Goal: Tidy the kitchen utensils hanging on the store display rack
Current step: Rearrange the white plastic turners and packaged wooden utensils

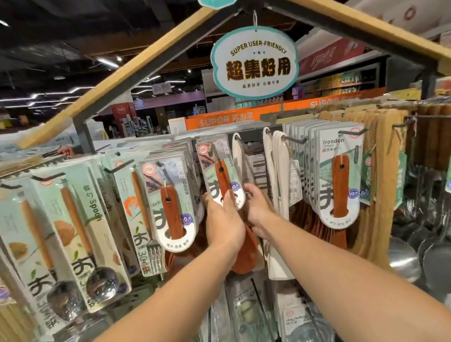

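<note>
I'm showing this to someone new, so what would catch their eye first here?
Probably the round hanging sign reading "Super user-friendly", up top under the wooden roof frame. Then, at centre, the left hand and right hand holding a carded wooden spoon among the packed rows of hanging utensils.

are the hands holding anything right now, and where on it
Both hold one carded wooden spoon at the rounded bottom of its card: the left hand at its lower left edge, the right hand at its lower right edge.

Carded wooden spoon (220, 177) (reddish handle) hangs tilted mid-rack.
</note>
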